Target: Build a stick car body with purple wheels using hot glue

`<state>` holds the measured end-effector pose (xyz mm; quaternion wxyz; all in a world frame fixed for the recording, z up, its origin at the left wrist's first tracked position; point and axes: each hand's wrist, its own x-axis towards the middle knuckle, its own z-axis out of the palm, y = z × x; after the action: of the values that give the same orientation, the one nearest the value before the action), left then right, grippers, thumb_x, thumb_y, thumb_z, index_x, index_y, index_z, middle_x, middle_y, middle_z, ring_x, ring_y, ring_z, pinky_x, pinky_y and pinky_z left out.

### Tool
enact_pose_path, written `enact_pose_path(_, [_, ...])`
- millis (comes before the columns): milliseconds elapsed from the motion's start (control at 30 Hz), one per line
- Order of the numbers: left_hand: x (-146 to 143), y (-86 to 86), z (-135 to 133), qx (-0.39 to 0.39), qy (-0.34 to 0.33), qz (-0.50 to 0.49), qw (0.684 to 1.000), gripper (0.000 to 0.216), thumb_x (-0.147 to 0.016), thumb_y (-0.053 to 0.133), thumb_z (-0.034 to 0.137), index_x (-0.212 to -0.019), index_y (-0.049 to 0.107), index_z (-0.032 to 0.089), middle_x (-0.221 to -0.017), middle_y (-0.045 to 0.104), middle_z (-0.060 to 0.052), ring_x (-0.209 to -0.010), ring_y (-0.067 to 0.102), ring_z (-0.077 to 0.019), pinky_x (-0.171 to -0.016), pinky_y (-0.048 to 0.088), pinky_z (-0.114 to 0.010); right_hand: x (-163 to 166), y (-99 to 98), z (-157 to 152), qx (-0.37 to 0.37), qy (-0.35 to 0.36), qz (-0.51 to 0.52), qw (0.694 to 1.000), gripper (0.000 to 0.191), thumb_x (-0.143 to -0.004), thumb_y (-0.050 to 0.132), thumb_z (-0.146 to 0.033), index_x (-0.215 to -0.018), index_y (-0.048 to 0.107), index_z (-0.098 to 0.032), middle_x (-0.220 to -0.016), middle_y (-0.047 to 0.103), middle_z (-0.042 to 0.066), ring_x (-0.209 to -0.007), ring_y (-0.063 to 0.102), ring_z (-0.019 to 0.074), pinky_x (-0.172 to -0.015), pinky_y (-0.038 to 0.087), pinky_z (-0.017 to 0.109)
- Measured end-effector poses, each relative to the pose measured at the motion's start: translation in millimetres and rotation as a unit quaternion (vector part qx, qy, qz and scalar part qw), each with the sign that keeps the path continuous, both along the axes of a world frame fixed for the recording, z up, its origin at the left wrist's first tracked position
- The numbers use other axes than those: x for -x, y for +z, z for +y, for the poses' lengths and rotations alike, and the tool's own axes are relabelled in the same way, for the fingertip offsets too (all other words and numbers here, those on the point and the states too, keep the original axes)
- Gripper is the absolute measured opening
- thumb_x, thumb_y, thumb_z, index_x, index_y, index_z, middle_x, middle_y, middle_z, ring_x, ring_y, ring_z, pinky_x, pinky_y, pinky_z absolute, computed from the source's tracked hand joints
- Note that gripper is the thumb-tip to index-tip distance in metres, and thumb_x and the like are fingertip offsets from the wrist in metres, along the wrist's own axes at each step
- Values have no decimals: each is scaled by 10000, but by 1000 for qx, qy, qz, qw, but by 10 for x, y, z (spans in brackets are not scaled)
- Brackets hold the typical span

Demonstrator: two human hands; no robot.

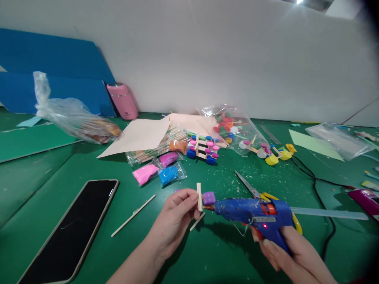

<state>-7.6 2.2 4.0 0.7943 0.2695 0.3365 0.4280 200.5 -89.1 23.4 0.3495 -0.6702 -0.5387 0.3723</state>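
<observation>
My left hand (pixel 181 207) pinches a short, pale wooden stick piece (pixel 199 197), held upright between thumb and fingers. My right hand (pixel 284 246) is wrapped around the grip of a blue hot glue gun (pixel 248 209) with a red light lit on its side. The gun's nozzle points left, at or very near the lower part of the wooden piece; contact is hard to tell. A clear glue stick (pixel 331 213) sticks out of its back. Below the left fingers shows another short stick (pixel 197 221). Behind the nozzle sits a purple block (pixel 209 197).
Scissors (pixel 248 184) lie behind the glue gun, and a black cord (pixel 322 205) runs at right. A phone (pixel 71 232) and a thin stick (pixel 133 215) lie at left. Clay packets (pixel 145 174), small wheeled models (pixel 203 150) and a pink flask (pixel 123 101) stand farther back.
</observation>
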Motion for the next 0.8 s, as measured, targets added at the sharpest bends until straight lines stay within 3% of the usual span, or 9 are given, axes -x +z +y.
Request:
enact_pose_path(233, [-7, 2, 4, 2, 4, 15, 1000, 133, -740, 610, 213, -640, 605, 126, -568, 554, 1, -505, 443, -77, -545, 339, -199, -122, -65, 46, 35, 67, 147, 986, 292, -847, 431, -447, -911, 560, -193, -541, 528, -3, -461, 452, 125, -475, 400, 245])
enact_pose_path(333, [-9, 2, 1, -1, 4, 29, 1000, 146, -728, 622, 228, -624, 601, 128, -551, 551, 4, -495, 442, -77, -532, 338, -196, -143, -57, 93, 6, 53, 235, 970, 343, -816, 454, -501, -923, 548, -189, -480, 492, -30, -400, 375, 95, -442, 340, 228])
enact_pose_path(433, [-13, 3, -4, -9, 4, 40, 999, 158, -733, 619, 230, -611, 599, 131, -544, 546, 9, -490, 436, -72, -529, 338, -189, -212, -50, 160, -3, 10, 261, 965, 310, -784, 515, -490, -878, 558, -197, -412, 447, -57, -361, 332, 81, -392, 283, 201])
enact_pose_path(500, [-15, 5, -6, -13, 3, 46, 999, 162, -741, 613, 234, -614, 600, 135, -547, 548, 10, -493, 437, -71, -532, 338, -186, -323, -48, 228, 1, -42, 240, 970, 243, -791, 539, -430, -866, 570, -201, -455, 510, -37, -394, 415, 100, -390, 326, 197])
enact_pose_path(600, [-15, 8, -7, -15, 6, 56, 998, 164, -736, 620, 240, -610, 598, 136, -550, 548, 12, -495, 435, -71, -528, 336, -186, -561, -55, 372, -11, -104, 165, 981, 333, -742, 593, -432, -972, 573, -193, -748, 649, 39, -646, 593, 195, -514, 470, 257])
enact_pose_path(700, [-8, 8, -5, -18, 11, 58, 998, 159, -737, 620, 236, -615, 598, 137, -552, 539, 16, -499, 434, -72, -528, 337, -188, -775, -98, 537, 2, -109, 29, 994, 387, -723, 605, -442, -1000, 582, -173, -917, 658, 63, -813, 603, 244, -647, 495, 283])
enact_pose_path(800, [5, 3, -1, -20, 13, 51, 998, 145, -747, 610, 228, -634, 598, 139, -567, 541, 16, -508, 440, -74, -532, 339, -191, -892, -184, 669, -5, -115, -100, 988, 434, -712, 595, -461, -1010, 564, -148, -930, 660, 79, -841, 608, 263, -685, 492, 304])
